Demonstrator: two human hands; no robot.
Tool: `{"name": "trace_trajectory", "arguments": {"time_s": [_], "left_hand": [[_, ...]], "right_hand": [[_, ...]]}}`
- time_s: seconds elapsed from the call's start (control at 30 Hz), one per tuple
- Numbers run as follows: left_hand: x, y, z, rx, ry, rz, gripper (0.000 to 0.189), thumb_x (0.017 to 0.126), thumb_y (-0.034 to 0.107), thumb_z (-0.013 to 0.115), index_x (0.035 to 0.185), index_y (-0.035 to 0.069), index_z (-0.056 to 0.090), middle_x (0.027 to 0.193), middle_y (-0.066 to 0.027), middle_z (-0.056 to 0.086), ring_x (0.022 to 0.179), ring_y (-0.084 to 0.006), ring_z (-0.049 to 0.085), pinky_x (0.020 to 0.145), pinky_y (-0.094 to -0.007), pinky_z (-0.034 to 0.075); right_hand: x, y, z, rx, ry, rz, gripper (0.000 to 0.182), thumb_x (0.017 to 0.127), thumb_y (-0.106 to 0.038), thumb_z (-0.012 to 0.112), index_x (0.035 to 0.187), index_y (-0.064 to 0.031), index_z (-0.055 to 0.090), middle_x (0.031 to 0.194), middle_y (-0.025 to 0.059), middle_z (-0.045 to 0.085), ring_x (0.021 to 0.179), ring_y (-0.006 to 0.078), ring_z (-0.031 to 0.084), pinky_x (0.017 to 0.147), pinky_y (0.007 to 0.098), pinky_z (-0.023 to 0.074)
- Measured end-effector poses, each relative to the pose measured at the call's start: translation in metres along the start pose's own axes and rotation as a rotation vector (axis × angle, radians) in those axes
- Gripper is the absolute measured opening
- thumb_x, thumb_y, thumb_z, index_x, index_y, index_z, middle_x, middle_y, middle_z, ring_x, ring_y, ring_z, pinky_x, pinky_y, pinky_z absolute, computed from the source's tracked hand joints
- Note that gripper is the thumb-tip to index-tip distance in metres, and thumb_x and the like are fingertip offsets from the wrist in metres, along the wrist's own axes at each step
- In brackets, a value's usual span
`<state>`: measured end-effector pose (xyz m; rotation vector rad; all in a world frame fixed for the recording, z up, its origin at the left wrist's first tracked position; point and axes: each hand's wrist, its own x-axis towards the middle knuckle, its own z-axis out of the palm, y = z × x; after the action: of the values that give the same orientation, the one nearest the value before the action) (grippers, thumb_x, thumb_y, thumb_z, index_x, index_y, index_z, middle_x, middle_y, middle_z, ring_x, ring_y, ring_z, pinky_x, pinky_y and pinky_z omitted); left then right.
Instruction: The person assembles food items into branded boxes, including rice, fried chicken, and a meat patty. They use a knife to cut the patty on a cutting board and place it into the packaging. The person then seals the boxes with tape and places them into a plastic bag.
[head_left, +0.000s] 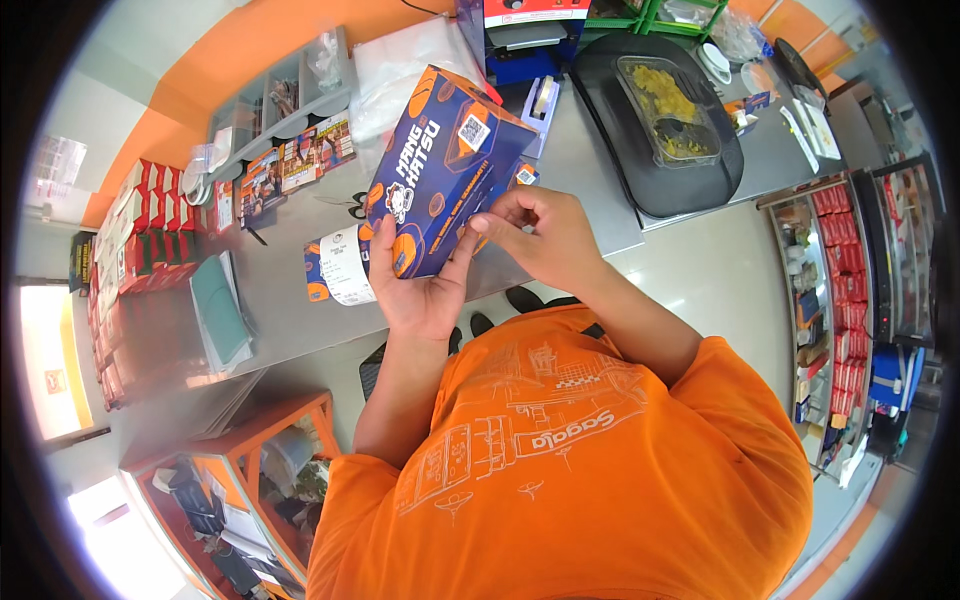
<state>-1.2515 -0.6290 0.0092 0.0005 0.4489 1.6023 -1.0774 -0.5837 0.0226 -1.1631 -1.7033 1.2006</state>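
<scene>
My left hand (424, 296) supports a blue-and-orange printed cardboard food box (457, 161) from below, thumb on the near face and fingers under the lower edge. The box is tilted above the steel counter (289, 322). At that lower edge, the thumb and fingers of my right hand (544, 232) come together beside my left fingertips; whatever lies between them is hidden. Another printed box (316, 291) in the same colours lies on the counter, partly behind my left hand, with a printed paper slip (346, 266) across it. Black-handled scissors (358, 204) rest just beyond.
A tape dispenser (540, 112) stands behind the held box. To the right, a clear container of yellow food (664, 90) sits on a black board (690, 184). Leftward are a grey compartment organizer (296, 120), stacked red-and-white boxes (154, 225) and a teal folder (217, 307).
</scene>
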Motion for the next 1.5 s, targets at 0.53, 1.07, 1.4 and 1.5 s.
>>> {"name": "trace_trajectory", "arguments": {"time_s": [0.53, 1.07, 1.4, 1.5], "left_hand": [[-0.005, -0.008, -0.005, 0.019, -0.027, -0.048, 0.049, 0.103, 0.037, 0.053, 0.14, 0.004, 0.049, 0.137, -0.0125, 0.061, 0.125, -0.0271, 0.059, 0.108, -0.0438, 0.049], [-0.004, 0.002, -0.005, -0.026, -0.043, -0.216, 0.056, 0.101, 0.038, 0.056, 0.141, 0.0, 0.046, 0.137, -0.0186, 0.06, 0.127, -0.032, 0.061, 0.113, -0.0504, 0.047], [-0.019, -0.01, -0.021, -0.203, -0.057, -0.408, 0.05, 0.102, 0.039, 0.055, 0.134, 0.0, 0.055, 0.131, -0.0177, 0.066, 0.119, -0.0309, 0.064, 0.112, -0.0506, 0.047], [-0.013, -0.017, -0.028, -0.294, -0.029, -0.363, 0.048, 0.104, 0.038, 0.05, 0.134, 0.002, 0.057, 0.134, -0.0166, 0.065, 0.128, -0.0301, 0.061, 0.117, -0.0505, 0.042]], "right_hand": [[-0.013, -0.014, 0.015, 0.036, 0.01, -0.103, 0.022, 0.094, -0.02, 0.075, 0.091, 0.0016, 0.073, 0.07, 0.0072, 0.07, 0.06, 0.0103, 0.063, 0.057, 0.0275, 0.0495], [-0.001, -0.015, -0.007, -0.319, 0.132, -0.033, 0.049, 0.075, -0.045, 0.089, 0.09, -0.0014, 0.072, 0.072, 0.0106, 0.07, 0.061, 0.0236, 0.067, 0.058, 0.033, 0.0522], [0.024, 0.044, -0.019, -0.182, 0.274, -0.233, 0.032, 0.084, -0.011, 0.082, 0.112, -0.0011, 0.069, 0.086, 0.0091, 0.07, 0.069, 0.0179, 0.068, 0.066, 0.0313, 0.0558], [0.014, 0.046, -0.011, 0.469, 0.05, -0.017, 0.047, 0.086, -0.005, 0.078, 0.129, 0.0011, 0.058, 0.106, 0.0092, 0.069, 0.084, 0.0169, 0.069, 0.074, 0.031, 0.0574]]}}
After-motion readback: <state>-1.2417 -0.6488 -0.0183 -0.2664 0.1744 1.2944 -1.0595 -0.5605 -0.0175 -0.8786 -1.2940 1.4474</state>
